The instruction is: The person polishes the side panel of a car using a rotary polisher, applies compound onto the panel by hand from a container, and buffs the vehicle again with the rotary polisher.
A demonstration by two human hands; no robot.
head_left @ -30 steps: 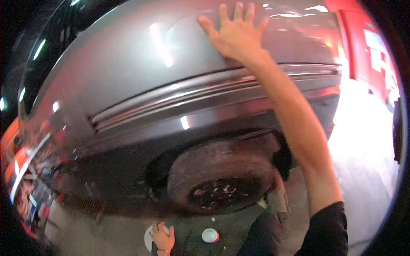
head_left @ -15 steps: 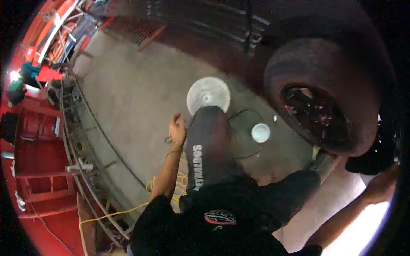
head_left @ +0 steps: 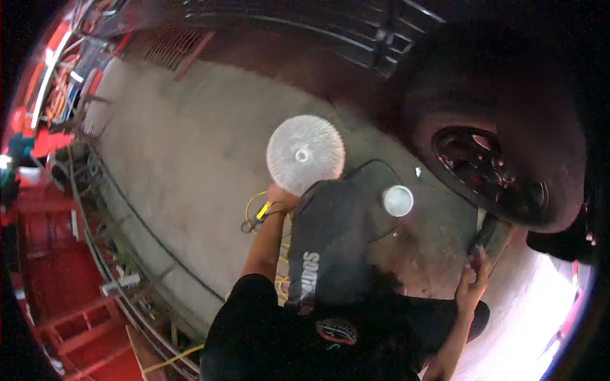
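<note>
A round white pad (head_left: 305, 155) with a fluffy, radially lined face and a small hub at its centre is just beyond my dark-trousered knee. My left hand (head_left: 283, 197) is at its lower left edge, with the fingers gripping behind the rim and mostly hidden. A yellow and black cord (head_left: 259, 217) hangs beside that wrist. On the other side, my right hand (head_left: 473, 279) is raised near the base of the large tyre, its thumb and fingers apart. A dark, tube-like thing (head_left: 487, 232) lies just beyond its fingertips; I see no clear contact.
A white round container (head_left: 398, 200) stands on the concrete floor (head_left: 190, 133), with a thin dark cable (head_left: 375, 162) curving around it. The wheel (head_left: 495, 165) looms at the right. Red framework (head_left: 70, 267) and long rails (head_left: 105, 254) run along the left.
My left hand has moved up and right, from beside my knee to the pad's edge. The pad now looks larger. My right hand has come in from the far right toward the tyre's base.
</note>
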